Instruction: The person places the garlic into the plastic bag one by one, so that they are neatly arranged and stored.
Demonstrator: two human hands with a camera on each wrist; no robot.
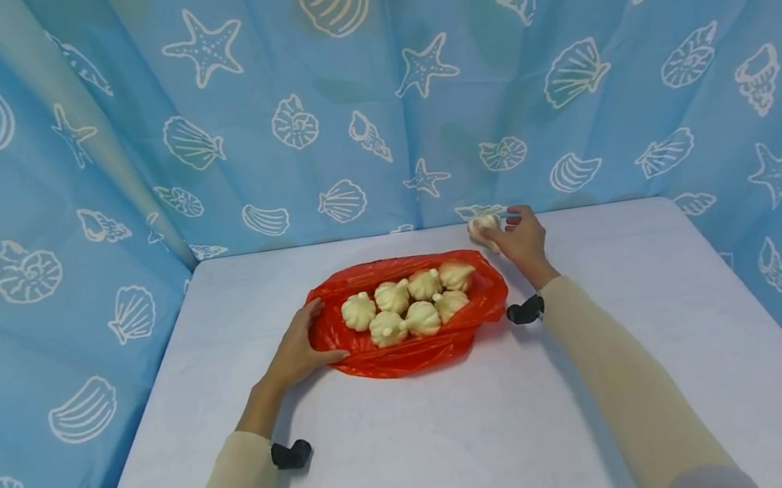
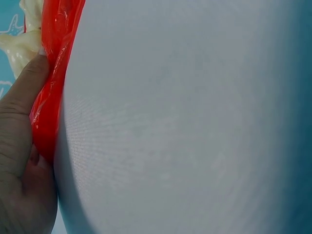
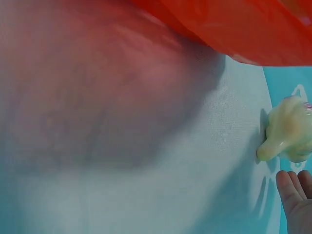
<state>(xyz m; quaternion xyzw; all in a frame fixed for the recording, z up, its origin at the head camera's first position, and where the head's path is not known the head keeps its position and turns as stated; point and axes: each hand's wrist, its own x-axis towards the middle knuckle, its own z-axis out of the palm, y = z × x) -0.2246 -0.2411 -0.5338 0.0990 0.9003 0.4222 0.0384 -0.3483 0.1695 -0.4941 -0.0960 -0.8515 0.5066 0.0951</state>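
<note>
A red plastic bag (image 1: 408, 359) lies opened out on the white table, with several whitish garlic bulbs (image 1: 422, 318) grouped inside it. My left hand (image 1: 297, 355) holds the bag's left end, thumb over the near rim and fingers round the far side. In the left wrist view, the thumb (image 2: 29, 80) presses on the red plastic close to a bulb. At the table's back edge sits a single garlic bulb (image 1: 481, 224), outside the bag. Beside it is my right hand (image 1: 523, 243), fingers spread around it; the right wrist view shows the fingertips just short of this bulb (image 3: 287, 129).
White cloth covers the table (image 1: 430, 457). Blue curtains (image 1: 350, 73) with shell and starfish prints hang along the back and both sides, right behind the lone bulb. A small black device (image 1: 525, 310) sits on the right wrist, another (image 1: 292, 454) on the left.
</note>
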